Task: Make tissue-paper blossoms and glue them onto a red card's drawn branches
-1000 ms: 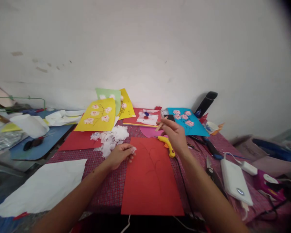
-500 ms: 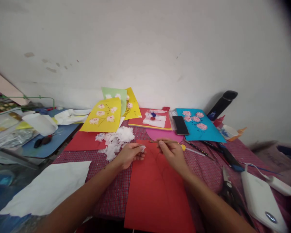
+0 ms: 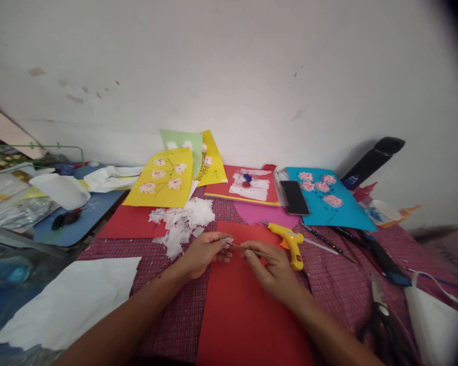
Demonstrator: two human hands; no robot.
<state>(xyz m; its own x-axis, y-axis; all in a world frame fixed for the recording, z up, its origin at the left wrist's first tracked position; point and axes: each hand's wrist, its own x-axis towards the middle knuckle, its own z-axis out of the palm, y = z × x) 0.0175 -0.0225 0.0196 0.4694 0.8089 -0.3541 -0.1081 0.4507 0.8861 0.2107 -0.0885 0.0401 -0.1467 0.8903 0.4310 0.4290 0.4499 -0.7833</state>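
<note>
My left hand (image 3: 208,251) pinches a small piece of white tissue paper (image 3: 226,241) above the top part of a red sheet (image 3: 248,315). Between the fingertips of my right hand (image 3: 270,269) is a thin brown stick (image 3: 265,255); whether it is a brush or a pencil I cannot tell. Its far end meets the tissue piece at my left fingertips. Faint curved lines show on the red sheet. Left of my left hand lies a heap of torn white tissue paper (image 3: 179,223). Just beyond my right hand rests a yellow glue gun (image 3: 290,239).
Yellow (image 3: 145,190) and green (image 3: 181,137) sheets with tissue flowers lean at the back. A smartphone (image 3: 294,198) overlaps a blue flower sheet (image 3: 353,211). Scissors (image 3: 381,315) and a white device (image 3: 435,315) lie on the right. White paper (image 3: 72,300) is at left.
My right hand has brought the stick down and left, to the tissue in my left hand. The glue gun has come into fuller sight. The view has shifted slightly.
</note>
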